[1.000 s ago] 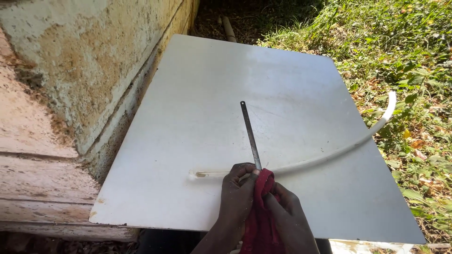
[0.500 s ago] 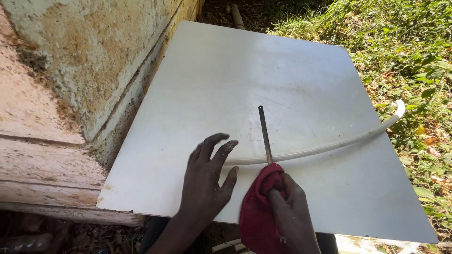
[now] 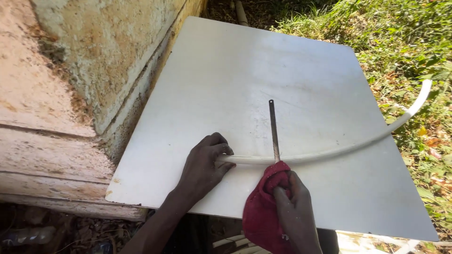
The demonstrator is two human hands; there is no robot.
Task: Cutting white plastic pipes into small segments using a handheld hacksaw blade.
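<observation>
**Two hands, one pipe, one blade on a white board**

One white board (image 3: 245, 94) lies flat outdoors, its left edge close along a rough plastered wall (image 3: 103, 47) and its right edge beside grass (image 3: 400, 42) scattered with dry leaves.

One long white plastic pipe (image 3: 339, 150) lies across the near part of the board in a shallow curve. Its near end sits under the left hand; the far end runs past the board's right edge and rises over the grass.

One thin, dark hacksaw blade (image 3: 272, 127), with no frame, crosses the pipe almost at right angles. Its far tip, with a small hole in it, points away over the board; its near end disappears into one red cloth (image 3: 263, 207).

The left hand (image 3: 203, 167) rests on the board with its fingers curled over the pipe's near end, pressing it down; the grip is closed around the pipe rather than spread flat.

The right hand (image 3: 294, 211) is closed round the red cloth, which is bunched about the blade's near end, so the hand holds the blade through the cloth. The cloth touches the pipe just where the blade meets it, a little to the right of the left hand's fingertips.

Beyond the board's far edge, one more pale pipe (image 3: 240, 11) lies on the ground by the wall.
</observation>
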